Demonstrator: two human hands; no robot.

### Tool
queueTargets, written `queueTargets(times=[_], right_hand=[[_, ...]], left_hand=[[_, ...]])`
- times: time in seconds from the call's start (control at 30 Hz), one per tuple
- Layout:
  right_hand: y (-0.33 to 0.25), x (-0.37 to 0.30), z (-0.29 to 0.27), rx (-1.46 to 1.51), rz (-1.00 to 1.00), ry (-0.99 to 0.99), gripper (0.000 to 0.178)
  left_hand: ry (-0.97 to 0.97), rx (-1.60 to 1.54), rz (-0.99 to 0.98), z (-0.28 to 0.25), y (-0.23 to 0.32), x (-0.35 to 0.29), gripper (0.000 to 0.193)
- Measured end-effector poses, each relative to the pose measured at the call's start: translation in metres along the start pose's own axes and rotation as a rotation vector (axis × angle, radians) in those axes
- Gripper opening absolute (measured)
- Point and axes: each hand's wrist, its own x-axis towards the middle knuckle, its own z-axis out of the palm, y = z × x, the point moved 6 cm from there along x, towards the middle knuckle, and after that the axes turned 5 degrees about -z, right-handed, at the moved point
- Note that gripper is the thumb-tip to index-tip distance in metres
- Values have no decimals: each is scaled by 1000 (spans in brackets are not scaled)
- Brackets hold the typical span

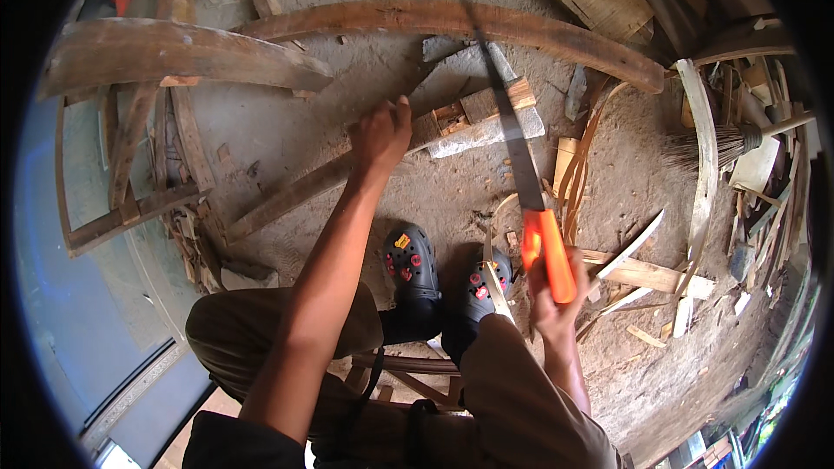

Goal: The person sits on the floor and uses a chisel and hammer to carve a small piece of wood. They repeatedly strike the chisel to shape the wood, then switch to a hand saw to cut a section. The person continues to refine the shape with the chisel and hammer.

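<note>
My right hand (553,300) is wrapped round the orange handle of a hand saw (519,152). Its long dark blade slants up and away, crossing in front of the far end of a wooden plank (300,194). That plank lies at a slant, its far end resting on a pale stone block (473,136). My left hand (380,135) is closed on the plank near its middle, fingers curled and thumb raised. Notches or short wood pieces show at the plank's far end. Whether the blade touches the wood cannot be told.
A long curved beam (391,19) lies beyond the plank. At the left stands a wooden frame (130,135). A stick broom (725,143) and scrap wood (643,274) lie at the right. My feet in dark clogs (413,260) are close below the plank.
</note>
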Motion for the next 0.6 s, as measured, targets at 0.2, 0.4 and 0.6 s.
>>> queueTargets(times=[0.2, 0.4, 0.6], right_hand=[[10, 35, 32, -192, -21, -50, 27], [25, 34, 55, -259, -59, -9, 22], [9, 47, 72, -320, -21, -67, 26]], left_hand=[[-169, 13, -136, 9, -16, 4, 53], [-112, 6, -119, 6, -14, 3, 49], [-121, -36, -137, 3, -11, 0, 52]])
